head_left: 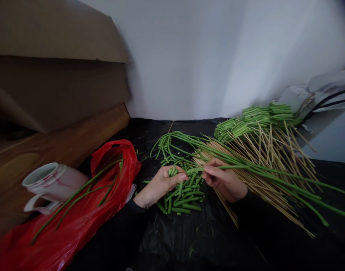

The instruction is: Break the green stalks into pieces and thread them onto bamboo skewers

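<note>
Nearest to me, my left hand (161, 184) is closed around a few short bean pieces (174, 171), just above the pile of cut pieces (183, 197) on the black counter (172, 241). My right hand (225, 182) pinches one long bean (274, 173) near its end. The long axis of this bean runs away to the right, over the bamboo skewers (274, 158). Farther back lie stacked green bundles (257, 118).
</note>
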A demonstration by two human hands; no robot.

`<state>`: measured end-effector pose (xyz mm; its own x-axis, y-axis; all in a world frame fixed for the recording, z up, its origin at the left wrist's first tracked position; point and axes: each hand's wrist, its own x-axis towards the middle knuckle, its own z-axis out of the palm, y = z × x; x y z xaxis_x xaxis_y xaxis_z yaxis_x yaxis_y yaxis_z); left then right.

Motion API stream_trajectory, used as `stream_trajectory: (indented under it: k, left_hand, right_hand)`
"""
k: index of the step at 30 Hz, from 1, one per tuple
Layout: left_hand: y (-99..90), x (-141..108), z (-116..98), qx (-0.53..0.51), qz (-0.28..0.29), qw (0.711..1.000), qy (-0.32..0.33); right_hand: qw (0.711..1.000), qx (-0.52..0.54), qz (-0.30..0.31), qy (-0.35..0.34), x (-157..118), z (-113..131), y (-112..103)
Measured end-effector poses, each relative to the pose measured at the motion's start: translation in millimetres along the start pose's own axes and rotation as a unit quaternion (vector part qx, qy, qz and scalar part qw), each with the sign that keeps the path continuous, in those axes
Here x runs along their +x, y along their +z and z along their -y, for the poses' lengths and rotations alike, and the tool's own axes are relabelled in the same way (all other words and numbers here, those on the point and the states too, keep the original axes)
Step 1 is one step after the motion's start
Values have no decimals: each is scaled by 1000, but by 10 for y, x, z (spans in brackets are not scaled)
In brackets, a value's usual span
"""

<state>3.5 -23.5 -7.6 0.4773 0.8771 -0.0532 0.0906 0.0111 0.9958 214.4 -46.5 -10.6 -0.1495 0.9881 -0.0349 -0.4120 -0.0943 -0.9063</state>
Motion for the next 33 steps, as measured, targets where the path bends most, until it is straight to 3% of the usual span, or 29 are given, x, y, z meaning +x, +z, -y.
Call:
stream_trajectory:
  k: [5,14,21,24,27,33]
  left_hand:
    - [40,52,44,-78,-80,994,18]
    - [135,76,70,-160,-130,978,9]
    - [-69,106,-54,-290,-173,941,-10]
    - [-136,102,-102,-356,-143,922,-54]
    - [-118,74,-112,-341,-79,933,-84]
    - [-17,-8,-89,-121,19,990,-68]
  right_hand:
    - [998,-47,19,-42,3,-86,19]
    - [990,-122,30,-63,-8,-202,57]
    - [986,-148,65,-47,-55,-229,103]
    - [989,-126,72,-33,-49,-201,89]
    - [990,-111,83,-16,-46,-183,82]
    - [991,-96,94,3,-51,-177,66]
